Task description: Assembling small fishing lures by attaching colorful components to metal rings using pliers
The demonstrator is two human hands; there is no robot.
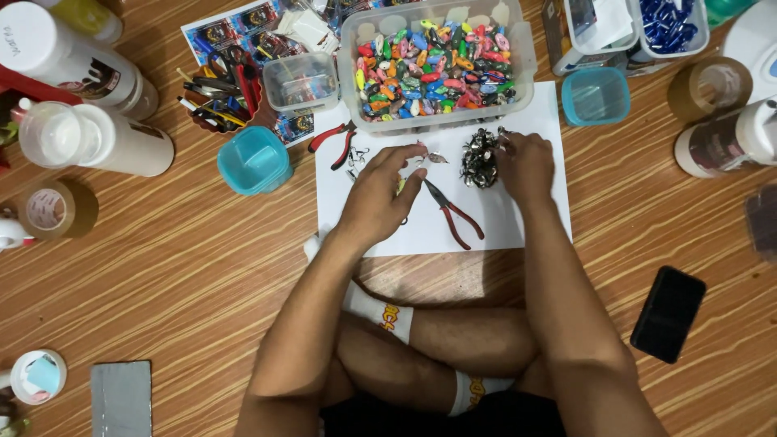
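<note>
Sitting cross-legged on the wood floor (pixel 202 267), I've got my left hand (pixel 380 198) pinching a small metal lure piece (pixel 435 158) over the white sheet (pixel 518 218), so bits stay visible. Right hand (pixel 526 166) has its fingers curled into the hook pile (pixel 479 158). Red-handled pliers (pixel 453 214) lie just beside, within reach.

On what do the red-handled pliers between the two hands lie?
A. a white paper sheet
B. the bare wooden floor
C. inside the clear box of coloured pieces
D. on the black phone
A: the red-handled pliers lie flat on the white paper sheet, between both hands.
</note>
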